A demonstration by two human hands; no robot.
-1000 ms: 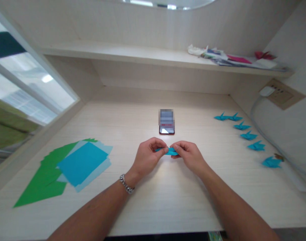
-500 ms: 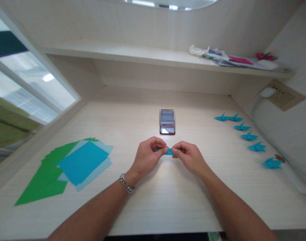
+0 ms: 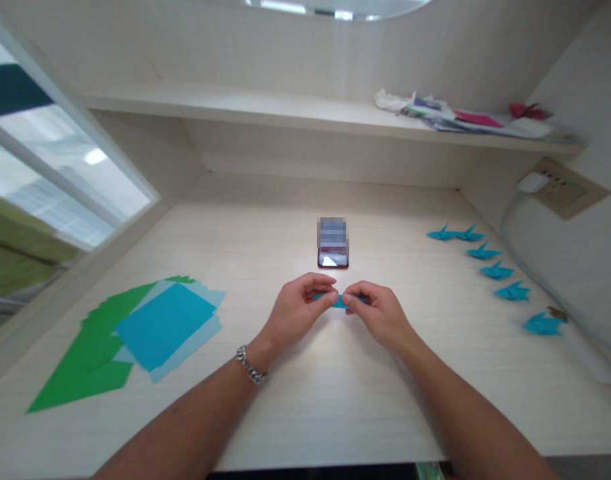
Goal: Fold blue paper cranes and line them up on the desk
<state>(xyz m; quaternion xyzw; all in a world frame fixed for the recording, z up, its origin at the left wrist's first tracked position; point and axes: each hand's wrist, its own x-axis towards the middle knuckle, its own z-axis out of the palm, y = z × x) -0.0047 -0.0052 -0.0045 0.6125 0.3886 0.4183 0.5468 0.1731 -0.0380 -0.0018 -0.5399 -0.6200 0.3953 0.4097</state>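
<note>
A small folded piece of blue paper is held between both hands over the middle of the desk. My left hand pinches its left end between thumb and fingers; a chain bracelet circles that wrist. On the other end, the thumb and fingers of my right hand are closed too. Most of the paper is hidden by the fingers, so its full shape does not show. Just beyond the hands a phone lies flat, its screen partly blurred out.
Blue sheets overlap fanned green sheets on the left. Several folded blue paper cranes line the right side, near a white cable plugged into a wall socket. Papers lie on the shelf above.
My left thumb has slid slightly to the right along the folded paper, covering more of it. My right hand keeps its pinch, and the view has shifted very slightly.
</note>
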